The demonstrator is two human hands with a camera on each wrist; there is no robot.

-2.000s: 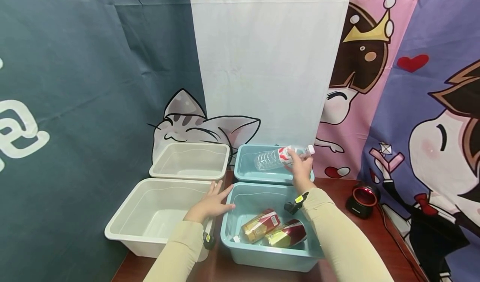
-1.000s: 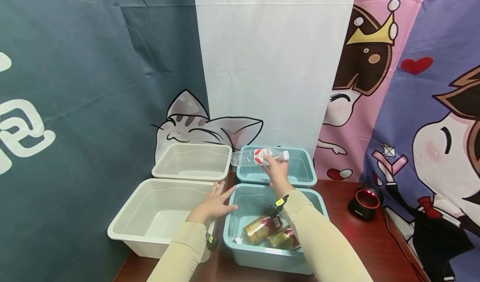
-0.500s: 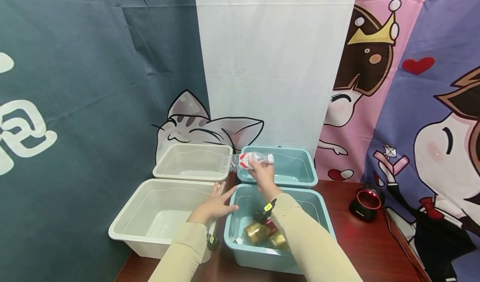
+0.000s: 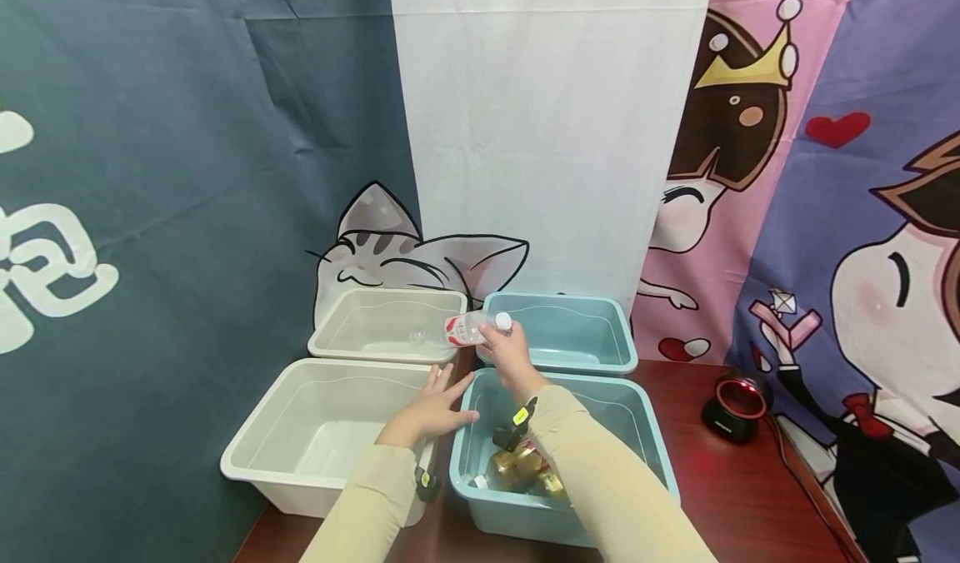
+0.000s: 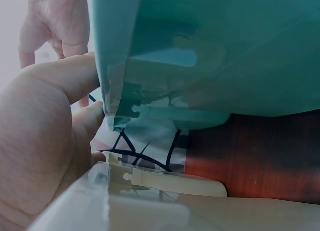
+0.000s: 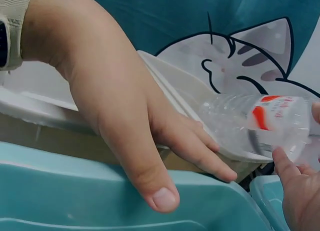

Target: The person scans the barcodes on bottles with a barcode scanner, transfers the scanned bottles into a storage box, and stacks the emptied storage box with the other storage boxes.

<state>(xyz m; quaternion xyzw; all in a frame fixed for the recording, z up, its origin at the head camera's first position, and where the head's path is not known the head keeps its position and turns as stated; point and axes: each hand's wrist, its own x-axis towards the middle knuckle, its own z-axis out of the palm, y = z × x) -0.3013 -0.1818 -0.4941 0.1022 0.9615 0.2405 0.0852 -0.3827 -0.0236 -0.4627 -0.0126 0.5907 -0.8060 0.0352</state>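
Note:
My right hand grips a clear plastic water bottle with a red-and-white label and a white cap. The bottle lies almost level, cap end to the right, its base over the right part of the back white bin. In the right wrist view the bottle shows from the side, thumb and fingers at its right end. My left hand spreads its fingers over the neighbouring rims of the front white bin and the front blue bin, holding nothing.
Gold-and-red packaged items lie in the front blue bin, partly hidden by my right arm. The back blue bin stands right of the bottle. A black scanner-like device with a glowing red ring and cable sits on the brown table.
My right hand has carried the bottle leftward from above the back blue bin to the back white bin. My left hand has stayed in place.

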